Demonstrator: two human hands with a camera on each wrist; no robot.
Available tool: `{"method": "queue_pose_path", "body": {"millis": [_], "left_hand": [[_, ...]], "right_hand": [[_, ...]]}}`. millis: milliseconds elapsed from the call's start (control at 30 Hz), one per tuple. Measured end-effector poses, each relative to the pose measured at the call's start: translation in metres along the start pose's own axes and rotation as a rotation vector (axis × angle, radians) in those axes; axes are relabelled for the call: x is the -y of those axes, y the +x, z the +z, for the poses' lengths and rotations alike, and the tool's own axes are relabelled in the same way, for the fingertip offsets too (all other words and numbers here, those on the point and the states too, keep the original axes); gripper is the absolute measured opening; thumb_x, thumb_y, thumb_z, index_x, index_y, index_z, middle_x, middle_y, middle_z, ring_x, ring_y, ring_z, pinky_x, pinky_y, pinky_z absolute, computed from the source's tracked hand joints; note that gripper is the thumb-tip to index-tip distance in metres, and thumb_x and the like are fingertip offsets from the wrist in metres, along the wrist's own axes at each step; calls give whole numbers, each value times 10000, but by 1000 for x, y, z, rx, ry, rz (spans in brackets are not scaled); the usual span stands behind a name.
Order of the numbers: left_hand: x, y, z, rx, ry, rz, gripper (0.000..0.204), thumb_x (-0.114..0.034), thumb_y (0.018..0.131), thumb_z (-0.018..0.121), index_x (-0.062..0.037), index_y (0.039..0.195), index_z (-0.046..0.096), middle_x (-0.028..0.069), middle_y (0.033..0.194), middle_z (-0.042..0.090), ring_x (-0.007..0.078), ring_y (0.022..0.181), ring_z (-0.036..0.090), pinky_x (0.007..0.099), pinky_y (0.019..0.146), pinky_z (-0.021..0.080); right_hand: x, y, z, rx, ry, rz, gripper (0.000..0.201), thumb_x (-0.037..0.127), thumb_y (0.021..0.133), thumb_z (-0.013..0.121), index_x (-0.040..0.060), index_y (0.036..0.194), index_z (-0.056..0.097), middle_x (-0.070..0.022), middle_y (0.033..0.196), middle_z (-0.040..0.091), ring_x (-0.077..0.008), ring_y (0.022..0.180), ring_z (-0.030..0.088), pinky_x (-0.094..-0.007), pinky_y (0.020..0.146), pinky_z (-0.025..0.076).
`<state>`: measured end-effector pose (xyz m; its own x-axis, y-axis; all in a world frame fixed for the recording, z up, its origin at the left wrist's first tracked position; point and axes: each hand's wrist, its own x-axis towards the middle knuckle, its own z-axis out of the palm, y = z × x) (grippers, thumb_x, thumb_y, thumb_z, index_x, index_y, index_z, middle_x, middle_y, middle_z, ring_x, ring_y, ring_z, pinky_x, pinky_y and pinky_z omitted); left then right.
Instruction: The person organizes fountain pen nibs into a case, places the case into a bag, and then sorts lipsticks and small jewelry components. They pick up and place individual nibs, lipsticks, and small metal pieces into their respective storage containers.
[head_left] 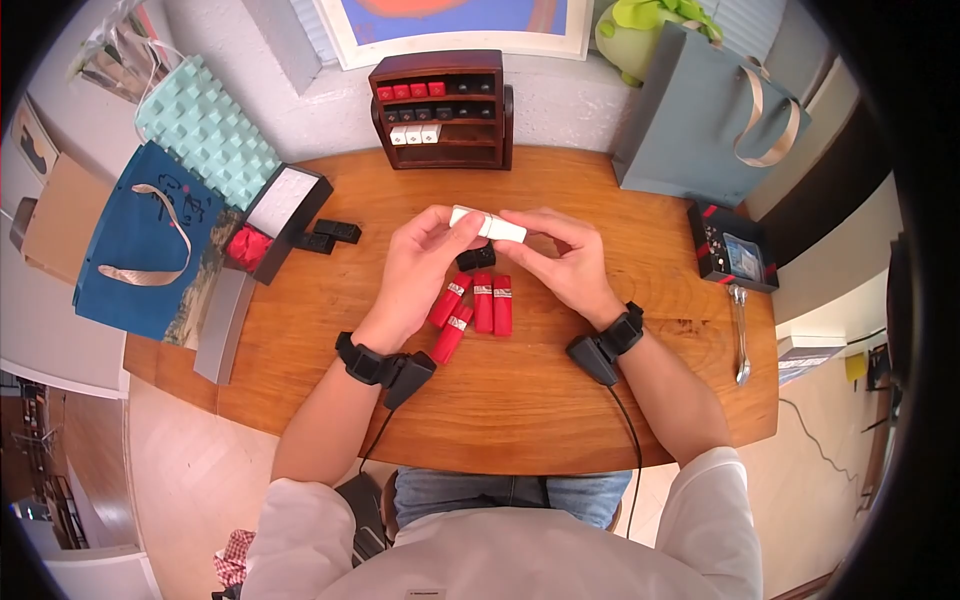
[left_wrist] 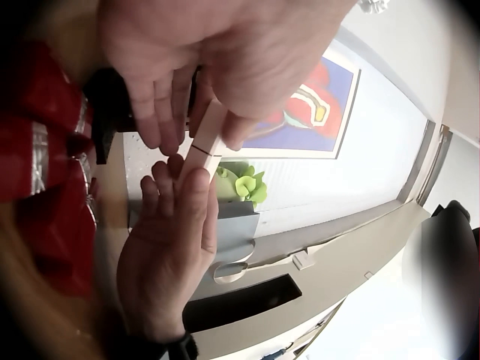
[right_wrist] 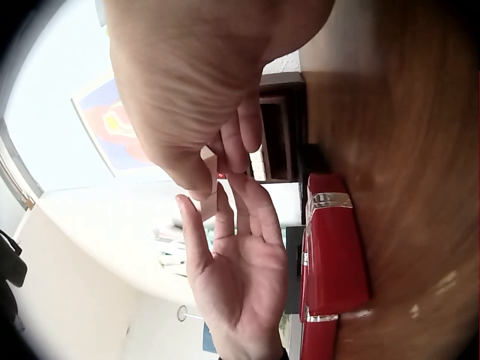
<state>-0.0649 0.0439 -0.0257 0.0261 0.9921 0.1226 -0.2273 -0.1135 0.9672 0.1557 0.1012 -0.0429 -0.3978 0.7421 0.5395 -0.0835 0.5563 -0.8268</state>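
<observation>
Both hands hold a white tube (head_left: 505, 231) above the middle of the table. The left hand (head_left: 415, 262) pinches its left end, and the right hand (head_left: 568, 262) pinches its right end. A thin seam crosses the white tube (left_wrist: 201, 153) in the left wrist view. Below the hands lie several red tubes (head_left: 503, 306) with silver bands, and black pieces (head_left: 484, 256) sit just behind them. In the right wrist view a red tube (right_wrist: 337, 255) lies beside the hands.
A dark wooden rack (head_left: 440, 157) at the back holds red, black and white tubes. Black boxes (head_left: 338, 231), an opened box (head_left: 288, 205) and a blue bag (head_left: 140, 250) stand left. A grey-blue bag (head_left: 690, 125), a black box (head_left: 712, 262) and metal spoons (head_left: 741, 340) are right.
</observation>
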Motion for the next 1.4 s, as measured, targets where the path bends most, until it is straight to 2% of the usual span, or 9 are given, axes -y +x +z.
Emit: {"method": "queue_pose_path", "body": {"millis": [100,167,367,467,567,667,967,1100,1400], "left_hand": [[-7,-1,-2,-8,114,-65,291,-202,1151,687,8,1351,714,98,1245,779,156,1125,743,351,1089,571],[-13,-2,1,-45,105,4,301,-167,1135,704,12,1377,705,98,1240,783,162,1124,747,350,1075,578],[-20,5,-15,5,149,75,345,-10,1062,756,32,1398,690,109,1254,793,196,1133,773,341,1018,614],[-21,13,-25,37,282,95,329,25,1034,776,34,1356,706,118,1273,789,187,1128,777,340,1019,617],[-36,31,-26,-16,442,325,285,53,969,820,4,1240,749,96,1230,798,152,1041,793,304,928,628],[-56,50,-25,-124,1054,763,318,81,885,829,-6,1172,721,117,1140,750,222,921,779,349,845,615],[-46,85,-17,-61,1285,676,269,0,926,790,-43,1150,648,111,1147,622,367,936,735,473,769,618],[-45,83,-14,-53,1291,668,263,63,890,789,-8,1095,641,130,1088,618,315,864,707,421,756,609],[-24,108,-35,-132,1407,705,164,-1,926,810,-14,1051,706,134,1100,663,386,906,731,488,776,603]], "right_hand": [[-5,0,2,18,-48,-42,359,79,981,876,-2,1321,798,-94,1170,830,-150,1047,760,-308,940,603],[-8,-1,8,-49,144,145,348,97,1017,850,1,1343,776,-76,1173,823,-122,1049,749,-300,937,602],[-10,0,-1,22,181,257,325,147,1064,812,11,1354,755,-55,1177,812,-98,1048,739,-290,926,596],[-7,2,4,-76,205,169,327,167,1064,814,24,1353,760,-41,1145,810,-89,1029,731,-286,914,588],[-6,2,-5,-49,146,212,338,161,1076,802,25,1379,745,-19,1150,779,-79,1073,705,-280,972,569],[-9,2,-6,-26,105,266,318,155,1068,810,25,1354,756,-7,1110,773,-71,1046,701,-272,959,568],[-16,1,-3,-42,144,246,254,210,1020,869,25,1189,828,2,993,804,-50,882,667,-252,818,549],[-16,1,-2,-33,156,241,225,208,1022,867,29,1153,837,7,995,808,-42,855,660,-249,796,547],[-18,0,-2,-23,171,223,192,197,1011,882,31,1097,837,21,973,804,-30,837,663,-233,771,544]]}}
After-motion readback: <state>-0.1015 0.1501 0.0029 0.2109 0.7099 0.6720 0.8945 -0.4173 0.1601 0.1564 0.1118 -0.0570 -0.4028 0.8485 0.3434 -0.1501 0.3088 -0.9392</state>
